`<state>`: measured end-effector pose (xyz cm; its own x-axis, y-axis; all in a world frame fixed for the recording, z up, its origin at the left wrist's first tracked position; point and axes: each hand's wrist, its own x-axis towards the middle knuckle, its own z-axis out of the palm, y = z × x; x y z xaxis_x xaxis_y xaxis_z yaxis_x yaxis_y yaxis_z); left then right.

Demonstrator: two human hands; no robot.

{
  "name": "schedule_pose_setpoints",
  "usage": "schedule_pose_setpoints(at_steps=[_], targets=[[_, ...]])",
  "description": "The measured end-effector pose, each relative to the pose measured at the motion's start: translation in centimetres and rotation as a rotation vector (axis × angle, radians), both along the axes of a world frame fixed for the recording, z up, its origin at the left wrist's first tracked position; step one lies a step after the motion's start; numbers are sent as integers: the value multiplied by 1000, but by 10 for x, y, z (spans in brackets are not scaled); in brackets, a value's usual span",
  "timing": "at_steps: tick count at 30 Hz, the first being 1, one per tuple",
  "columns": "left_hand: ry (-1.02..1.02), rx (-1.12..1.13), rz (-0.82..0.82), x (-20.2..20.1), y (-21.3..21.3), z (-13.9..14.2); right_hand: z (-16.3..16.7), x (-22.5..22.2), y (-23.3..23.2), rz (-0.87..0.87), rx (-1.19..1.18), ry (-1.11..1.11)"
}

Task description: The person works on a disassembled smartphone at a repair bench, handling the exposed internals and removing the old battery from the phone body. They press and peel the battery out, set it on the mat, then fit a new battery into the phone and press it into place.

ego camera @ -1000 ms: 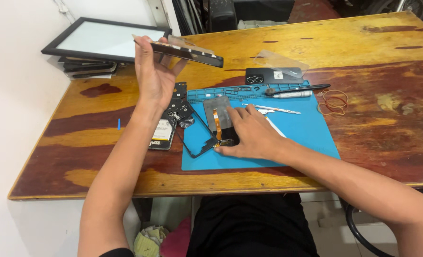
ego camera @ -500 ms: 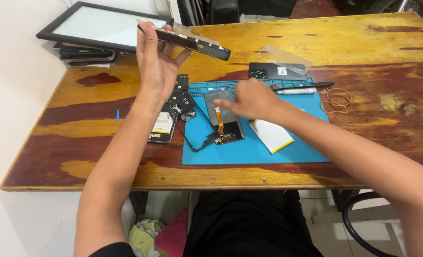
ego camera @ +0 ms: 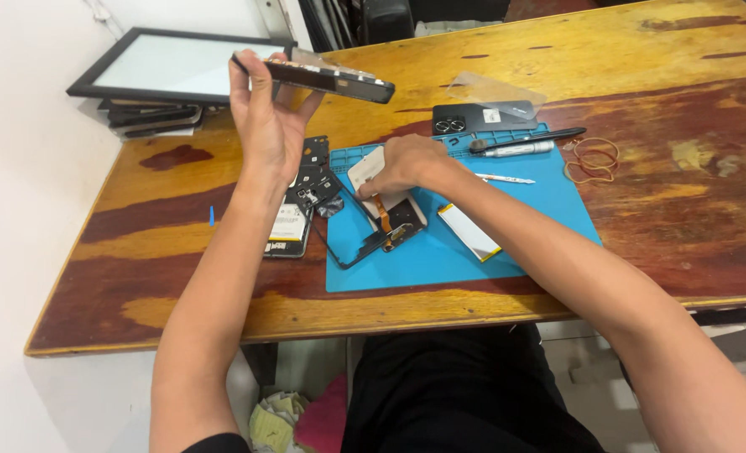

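Left hand (ego camera: 266,126) holds a dark phone body (ego camera: 323,77) up off the table, gripped at 1 end only, fingers curled round the left edge; the rest sticks out to the right, unsupported and roughly level. Right hand (ego camera: 406,161) is down on the blue mat (ego camera: 524,243), fingers narrowed on a pale flat part (ego camera: 366,168) sitting over an opened phone frame (ego camera: 381,231) with an orange flex strip (ego camera: 381,212). Can't tell if it is pinched or just pressed.

Risks as I read them:
- 1-end grip on the raised phone body: a small slip likely drops it onto the loose black parts (ego camera: 310,180) and battery-like piece (ego camera: 287,226) directly below.
- The orange flex looks attached at the frame. Lifting the pale part at an angle could crease or tear it.
- 2 hands on 2 jobs, so attention is split and nothing steadies the frame; it could skate on the mat.
- White-and-yellow flat pack (ego camera: 470,232) lies just beside the right forearm; a sweep could knock or bend it.
- Screwdriver (ego camera: 511,148) and tweezers (ego camera: 503,178) near the back edge of the mat could roll or snag on the next reach.
- Rubber bands (ego camera: 593,159) and back cover (ego camera: 482,117) are well apart, low concern.
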<state>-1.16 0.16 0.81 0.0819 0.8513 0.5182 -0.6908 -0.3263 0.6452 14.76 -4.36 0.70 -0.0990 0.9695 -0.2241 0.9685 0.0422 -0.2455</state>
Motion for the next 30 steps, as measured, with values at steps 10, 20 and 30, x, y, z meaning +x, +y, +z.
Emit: schedule_pose_setpoints(at_steps=[10,20,30], targets=[[-13,-37,83,-4,6,-3,-31,23,1,160,-175,1266],[99,-14,230,-1,4,-19,-45,87,-16,152,484,899],[366,33,461,16,-11,-41,-71,114,-18,481,940,912]])
